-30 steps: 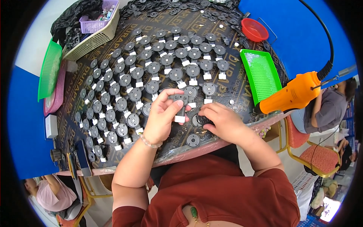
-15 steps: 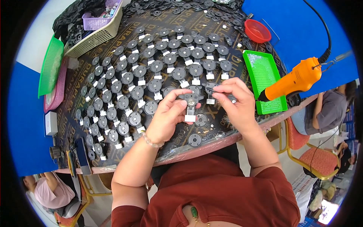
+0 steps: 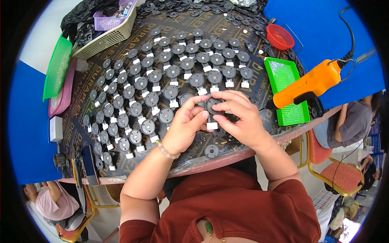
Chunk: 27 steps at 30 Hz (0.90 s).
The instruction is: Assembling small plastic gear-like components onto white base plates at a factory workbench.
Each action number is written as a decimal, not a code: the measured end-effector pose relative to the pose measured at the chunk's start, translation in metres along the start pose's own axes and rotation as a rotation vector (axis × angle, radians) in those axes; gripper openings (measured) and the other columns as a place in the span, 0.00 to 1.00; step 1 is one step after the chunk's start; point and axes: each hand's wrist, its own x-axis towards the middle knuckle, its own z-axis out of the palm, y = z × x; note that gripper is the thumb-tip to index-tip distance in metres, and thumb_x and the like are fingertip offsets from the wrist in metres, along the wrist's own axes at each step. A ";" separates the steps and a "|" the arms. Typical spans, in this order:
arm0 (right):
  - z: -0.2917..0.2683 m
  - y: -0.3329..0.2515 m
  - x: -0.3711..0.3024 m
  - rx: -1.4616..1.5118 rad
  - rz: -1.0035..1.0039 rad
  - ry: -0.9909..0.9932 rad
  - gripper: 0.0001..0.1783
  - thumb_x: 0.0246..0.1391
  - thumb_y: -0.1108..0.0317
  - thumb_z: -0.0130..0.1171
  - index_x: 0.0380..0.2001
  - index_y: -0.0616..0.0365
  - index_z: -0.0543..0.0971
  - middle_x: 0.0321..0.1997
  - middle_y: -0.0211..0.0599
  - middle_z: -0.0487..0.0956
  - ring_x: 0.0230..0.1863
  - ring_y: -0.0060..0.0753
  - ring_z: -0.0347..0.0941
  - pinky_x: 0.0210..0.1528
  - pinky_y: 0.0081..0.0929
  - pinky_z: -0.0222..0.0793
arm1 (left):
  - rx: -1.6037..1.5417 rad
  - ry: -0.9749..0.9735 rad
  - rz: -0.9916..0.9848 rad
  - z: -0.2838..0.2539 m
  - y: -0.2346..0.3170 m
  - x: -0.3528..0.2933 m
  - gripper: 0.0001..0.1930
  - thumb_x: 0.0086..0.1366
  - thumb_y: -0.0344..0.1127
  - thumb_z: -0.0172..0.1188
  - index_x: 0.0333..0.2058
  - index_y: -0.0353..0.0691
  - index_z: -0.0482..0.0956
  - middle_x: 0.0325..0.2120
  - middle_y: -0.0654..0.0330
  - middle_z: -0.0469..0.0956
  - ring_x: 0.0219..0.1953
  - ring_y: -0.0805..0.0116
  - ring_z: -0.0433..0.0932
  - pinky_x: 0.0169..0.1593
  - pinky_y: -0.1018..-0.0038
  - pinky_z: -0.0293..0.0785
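My left hand (image 3: 183,128) is closed around a black plastic fitting with a white end (image 3: 212,126), above the near part of the table. A round black disc (image 3: 212,107) covers the fitting's upper part, and my right hand (image 3: 242,123) grips its edge between thumb and fingers. Whether the disc is fully seated cannot be seen. Just below my hands a loose black disc (image 3: 211,151) lies on the table; another is partly hidden behind my fingers. Several finished-looking disc fittings with white ends (image 3: 173,71) stand in rows beyond and left of my hands.
An orange electric screwdriver (image 3: 312,83) hangs over a green tray (image 3: 306,117) at right. Behind it sits a red bowl (image 3: 279,37). Black parts (image 3: 194,9) are heaped at the far edge. Baskets (image 3: 106,45) stand at the far left; a phone (image 3: 89,165) lies near left.
My right hand has moved left with the black disc, bringing it over the fitting held in my left hand. The fitting's bare top, visible before, is now covered.
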 end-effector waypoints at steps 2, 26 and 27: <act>-0.001 -0.005 0.003 0.025 0.020 -0.012 0.19 0.44 0.72 0.70 0.42 0.56 0.80 0.52 0.40 0.80 0.54 0.47 0.74 0.56 0.39 0.71 | 0.012 -0.022 0.005 -0.003 0.000 0.000 0.21 0.72 0.29 0.52 0.62 0.40 0.63 0.43 0.59 0.78 0.44 0.71 0.79 0.48 0.72 0.80; -0.014 -0.014 0.006 0.026 0.013 -0.216 0.31 0.40 0.69 0.73 0.52 0.55 0.77 0.51 0.39 0.78 0.52 0.45 0.74 0.54 0.38 0.71 | 0.168 0.028 0.068 0.000 0.003 -0.003 0.16 0.68 0.28 0.58 0.53 0.37 0.70 0.34 0.62 0.79 0.35 0.78 0.78 0.39 0.80 0.75; -0.017 -0.016 0.005 0.056 0.037 -0.189 0.31 0.42 0.68 0.73 0.53 0.55 0.77 0.52 0.41 0.78 0.53 0.45 0.74 0.54 0.38 0.71 | 0.201 0.048 0.089 0.001 0.002 -0.002 0.15 0.66 0.27 0.60 0.51 0.37 0.71 0.34 0.63 0.79 0.35 0.79 0.77 0.39 0.81 0.75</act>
